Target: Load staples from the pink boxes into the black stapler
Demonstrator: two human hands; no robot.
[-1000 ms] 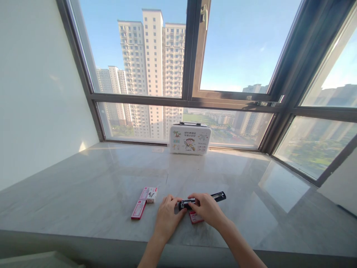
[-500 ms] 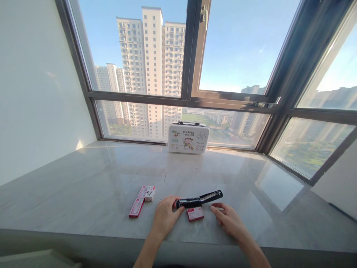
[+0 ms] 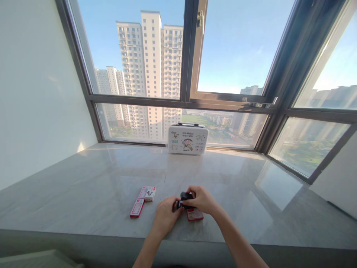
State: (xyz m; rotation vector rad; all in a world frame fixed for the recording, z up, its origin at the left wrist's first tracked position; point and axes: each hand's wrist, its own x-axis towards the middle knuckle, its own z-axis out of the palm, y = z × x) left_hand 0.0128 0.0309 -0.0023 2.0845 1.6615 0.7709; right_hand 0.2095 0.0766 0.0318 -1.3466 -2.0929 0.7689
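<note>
A black stapler (image 3: 185, 195) lies on the grey ledge between my hands. My left hand (image 3: 166, 215) grips its left end, thumb along the near side. My right hand (image 3: 204, 201) has its fingers closed around the stapler's upper part and body, covering most of its right side. The lid is folded in towards the body; whether it is fully down I cannot tell. Just under my right hand, a small red and white staple box (image 3: 195, 215) lies flat, its far edge hidden by the hand.
Left of my hands lie a long red and white box (image 3: 137, 208) and, touching it, a pair of small boxes (image 3: 150, 194), one printed with a stapler. A white cartoon-printed case (image 3: 188, 140) stands against the window. The marble ledge (image 3: 92, 201) ends at its front edge.
My right hand has moved left and up from beside the staple box onto the stapler. The lid that stretched out to the right is now folded back. My left hand stays in place.
</note>
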